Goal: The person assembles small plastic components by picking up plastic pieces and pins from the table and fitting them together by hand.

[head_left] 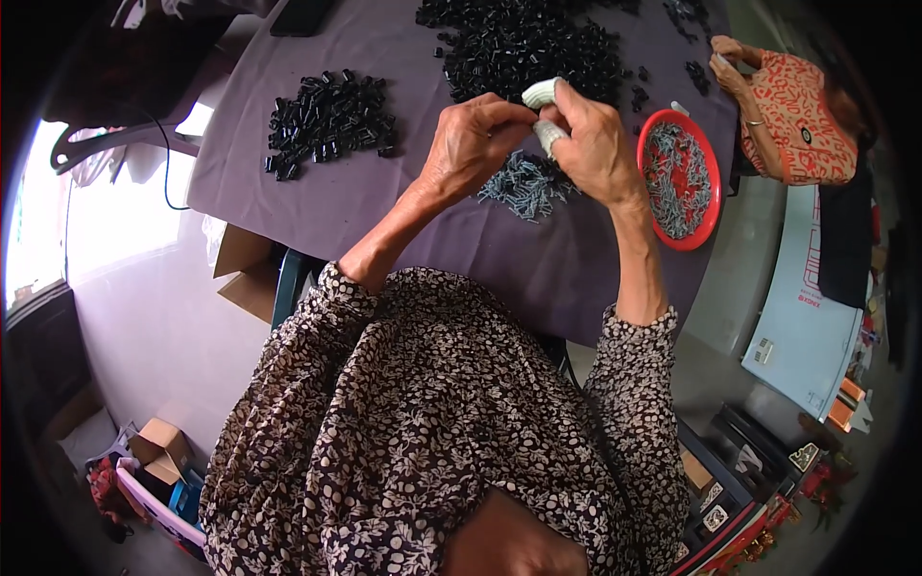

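Above the table, my left hand (471, 144) and my right hand (597, 154) meet fingertip to fingertip, both pinched closed. Whatever sits between the fingertips is too small and covered to make out. White cloth covers (544, 92) wrap the thumb and a finger of my right hand. Just below the hands lies a pile of small grey screws (526, 188). Beyond them spreads a large heap of small black plastic parts (523, 48). A smaller pile of black parts (327, 120) is to the left of my left hand.
A red oval tray (714, 197) holding more screws stands right of my right hand on the purple tablecloth (423, 254). A dark phone (300, 17) lies at the far left. Another person (802, 120) in an orange patterned top works at the right edge. Cardboard boxes (245, 274) stand below the table.
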`<state>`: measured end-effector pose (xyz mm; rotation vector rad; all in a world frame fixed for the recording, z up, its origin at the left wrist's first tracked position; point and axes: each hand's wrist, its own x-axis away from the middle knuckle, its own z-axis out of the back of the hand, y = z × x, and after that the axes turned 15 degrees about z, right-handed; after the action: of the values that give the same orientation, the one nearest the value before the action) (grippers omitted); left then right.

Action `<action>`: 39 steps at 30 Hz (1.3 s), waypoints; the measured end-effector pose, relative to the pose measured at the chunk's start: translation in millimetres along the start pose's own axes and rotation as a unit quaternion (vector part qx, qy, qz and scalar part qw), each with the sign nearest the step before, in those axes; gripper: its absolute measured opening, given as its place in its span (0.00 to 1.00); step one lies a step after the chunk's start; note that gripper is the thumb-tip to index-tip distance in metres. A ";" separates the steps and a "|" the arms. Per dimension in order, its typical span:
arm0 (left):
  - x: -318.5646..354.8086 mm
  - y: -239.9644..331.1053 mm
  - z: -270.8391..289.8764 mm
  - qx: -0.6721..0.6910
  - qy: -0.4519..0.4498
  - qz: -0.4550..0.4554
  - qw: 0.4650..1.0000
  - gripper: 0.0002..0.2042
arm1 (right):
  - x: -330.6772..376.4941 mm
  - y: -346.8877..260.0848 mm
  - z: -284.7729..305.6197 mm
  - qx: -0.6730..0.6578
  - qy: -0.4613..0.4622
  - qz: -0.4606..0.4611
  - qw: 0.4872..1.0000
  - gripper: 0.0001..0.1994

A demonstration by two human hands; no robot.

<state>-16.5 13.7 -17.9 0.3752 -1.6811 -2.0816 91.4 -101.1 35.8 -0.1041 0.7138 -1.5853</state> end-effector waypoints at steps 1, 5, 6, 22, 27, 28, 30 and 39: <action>-1.6 3.2 0.2 0.001 -0.002 0.015 1.000 0.08 | -2.2 2.8 4.5 -0.055 -0.001 -0.041 0.998 0.11; -13.3 -2.1 -3.8 0.189 -0.052 0.107 0.975 0.08 | -5.4 15.9 12.2 -0.146 0.038 -0.074 0.986 0.11; -14.4 3.6 -4.1 0.230 -0.062 0.103 0.966 0.09 | -4.4 19.2 13.1 -0.174 0.063 -0.071 0.980 0.11; -34.3 29.7 2.8 0.382 -0.055 0.088 0.918 0.08 | 38.6 73.8 -44.6 0.254 0.051 0.027 0.965 0.15; -32.9 29.8 10.0 0.377 -0.045 0.082 0.922 0.08 | 61.2 64.7 -42.2 0.243 -0.046 0.089 0.965 0.10; -32.3 28.1 12.7 0.377 -0.041 0.082 0.922 0.09 | 68.3 64.0 -37.8 0.243 -0.048 0.086 0.965 0.10; -33.8 24.5 14.7 0.375 -0.040 0.074 0.923 0.09 | 81.6 63.7 -28.1 0.235 -0.043 0.060 0.969 0.08; -27.6 30.5 12.3 0.385 -0.040 0.088 0.918 0.09 | 86.5 80.4 -16.2 0.180 0.045 -0.018 0.983 0.09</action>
<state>6.7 32.7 12.9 0.3523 -2.4386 -1.2438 139.2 -173.0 -46.4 0.2223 0.4863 -1.7366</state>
